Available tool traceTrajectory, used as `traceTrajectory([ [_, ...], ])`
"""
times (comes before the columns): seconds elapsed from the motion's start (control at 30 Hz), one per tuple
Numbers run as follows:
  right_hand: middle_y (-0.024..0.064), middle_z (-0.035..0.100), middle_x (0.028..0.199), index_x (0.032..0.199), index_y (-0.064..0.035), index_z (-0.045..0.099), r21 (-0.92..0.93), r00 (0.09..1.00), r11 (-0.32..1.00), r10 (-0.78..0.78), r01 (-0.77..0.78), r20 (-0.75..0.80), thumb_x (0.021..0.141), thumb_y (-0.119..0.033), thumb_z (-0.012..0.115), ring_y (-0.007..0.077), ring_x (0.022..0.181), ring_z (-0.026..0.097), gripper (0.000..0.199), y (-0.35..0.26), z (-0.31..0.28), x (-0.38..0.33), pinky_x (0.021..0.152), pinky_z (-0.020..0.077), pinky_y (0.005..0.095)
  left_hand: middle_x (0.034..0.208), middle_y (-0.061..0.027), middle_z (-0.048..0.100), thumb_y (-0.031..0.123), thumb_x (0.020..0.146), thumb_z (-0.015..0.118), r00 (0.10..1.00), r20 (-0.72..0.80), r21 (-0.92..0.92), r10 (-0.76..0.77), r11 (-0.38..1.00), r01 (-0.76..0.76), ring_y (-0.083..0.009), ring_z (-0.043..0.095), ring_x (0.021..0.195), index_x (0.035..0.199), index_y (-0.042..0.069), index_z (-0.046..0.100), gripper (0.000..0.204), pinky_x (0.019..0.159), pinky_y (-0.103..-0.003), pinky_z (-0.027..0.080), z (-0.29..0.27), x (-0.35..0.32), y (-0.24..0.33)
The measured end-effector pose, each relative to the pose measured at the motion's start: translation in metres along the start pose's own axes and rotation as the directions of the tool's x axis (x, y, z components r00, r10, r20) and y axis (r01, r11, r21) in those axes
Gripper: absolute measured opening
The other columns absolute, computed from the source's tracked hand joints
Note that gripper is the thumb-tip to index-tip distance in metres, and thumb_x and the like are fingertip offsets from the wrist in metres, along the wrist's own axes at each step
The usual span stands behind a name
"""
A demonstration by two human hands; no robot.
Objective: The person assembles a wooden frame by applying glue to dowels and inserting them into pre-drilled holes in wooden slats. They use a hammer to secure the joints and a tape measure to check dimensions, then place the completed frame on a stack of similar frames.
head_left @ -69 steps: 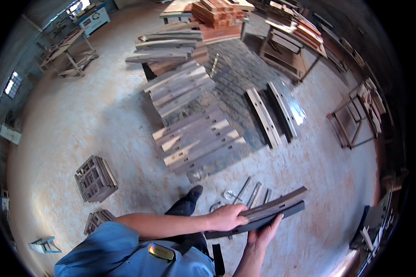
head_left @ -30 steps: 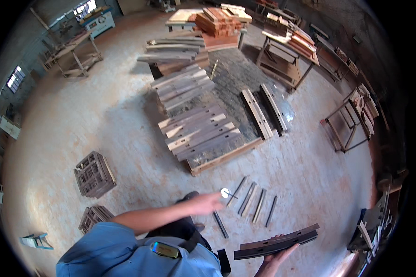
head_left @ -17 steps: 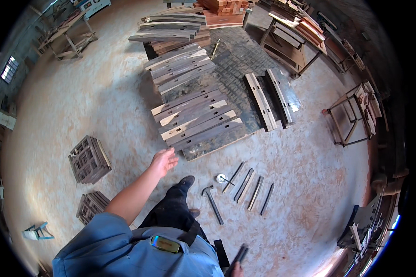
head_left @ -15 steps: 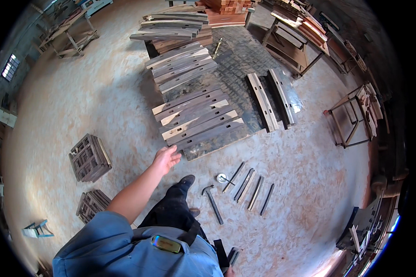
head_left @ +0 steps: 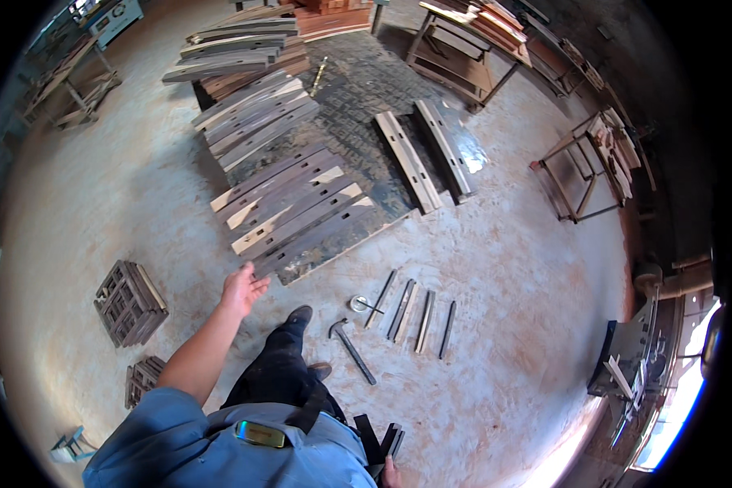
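My left hand (head_left: 244, 289) is held out at the near left corner of a low dark worktable (head_left: 358, 106), fingers apart and nothing in them. Its fingertips are by the end of the nearest mortised wooden slat (head_left: 321, 234); I cannot tell whether they touch. Several such slats lie side by side there, with slots cut in them. At the lower edge, my right hand (head_left: 391, 473) is partly hidden and closed around a few short dark wooden strips (head_left: 394, 439). A claw hammer (head_left: 353, 353) lies on the floor ahead.
Beside the hammer are a small round pot (head_left: 359, 303) with a stick and several wooden strips (head_left: 424, 321). Two mortised rails (head_left: 407, 161) lie at the table's right. Stacked lattice frames (head_left: 130, 302) stand at left, a wheeled wood rack (head_left: 586, 167) at right, a machine (head_left: 626, 370) lower right.
My view has swung to the right, so the table and floor items sit further left. My left hand stays near the slat ends with fingers apart; my right hand shows more, with the strips.
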State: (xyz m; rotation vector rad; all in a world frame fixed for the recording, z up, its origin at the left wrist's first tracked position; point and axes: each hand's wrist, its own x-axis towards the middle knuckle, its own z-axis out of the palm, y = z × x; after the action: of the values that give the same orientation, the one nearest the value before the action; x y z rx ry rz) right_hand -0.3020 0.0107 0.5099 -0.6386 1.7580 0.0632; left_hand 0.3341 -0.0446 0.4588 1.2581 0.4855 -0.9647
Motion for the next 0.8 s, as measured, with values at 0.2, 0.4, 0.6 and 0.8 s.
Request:
traceTrajectory([
  [0.2,0.0051,0.058,0.070,0.095,-0.0046,0.062,0.020,0.999,0.999,-0.028,0.028,-0.019,0.098,-0.047,0.045,0.0158,0.062,0.056,0.046,-0.011,-0.002,-0.008,0.055,0.0458,0.0303,0.111,-0.0110,0.060,0.045,0.095,0.054,0.998,0.040,0.026,-0.054,0.998,0.053,-0.0255,0.062,0.094,0.117,0.010,0.053,0.041,0.078,-0.041,0.051,0.008,-0.002,0.012],
  [0.4,0.0051,0.059,0.070,0.096,-0.0044,0.063,-0.011,1.000,1.000,0.018,-0.018,0.009,0.098,-0.048,0.045,0.0158,0.063,0.056,0.047,0.004,0.002,-0.010,0.055,0.0460,0.0302,0.111,-0.0097,0.061,0.039,0.096,0.056,0.999,0.041,-0.032,0.011,0.999,-0.009,-0.0232,0.060,0.092,0.115,0.010,0.054,0.035,0.081,-0.042,0.050,0.006,0.010,0.010],
  [0.6,0.0051,0.059,0.071,0.096,-0.0043,0.063,-0.049,0.998,0.997,0.062,-0.061,0.018,0.098,-0.048,0.045,0.0158,0.063,0.056,0.048,0.024,-0.003,-0.008,0.056,0.0463,0.0302,0.116,-0.0117,0.059,0.047,0.094,0.054,0.996,0.044,-0.001,-0.072,0.997,0.072,-0.0276,0.057,0.106,0.121,0.009,0.053,0.047,0.090,-0.049,0.046,0.006,0.007,0.017],
  [0.8,0.0050,0.059,0.071,0.096,-0.0041,0.064,-0.074,0.997,0.995,0.076,-0.073,0.027,0.098,-0.049,0.044,0.0158,0.064,0.056,0.048,0.025,-0.004,-0.003,0.057,0.0465,0.0302,0.131,-0.0127,0.052,0.052,0.094,0.051,0.999,0.006,0.016,-0.051,0.999,0.051,-0.0325,0.048,0.123,0.133,0.010,0.044,0.058,0.104,-0.058,0.032,0.019,0.004,0.036],
])
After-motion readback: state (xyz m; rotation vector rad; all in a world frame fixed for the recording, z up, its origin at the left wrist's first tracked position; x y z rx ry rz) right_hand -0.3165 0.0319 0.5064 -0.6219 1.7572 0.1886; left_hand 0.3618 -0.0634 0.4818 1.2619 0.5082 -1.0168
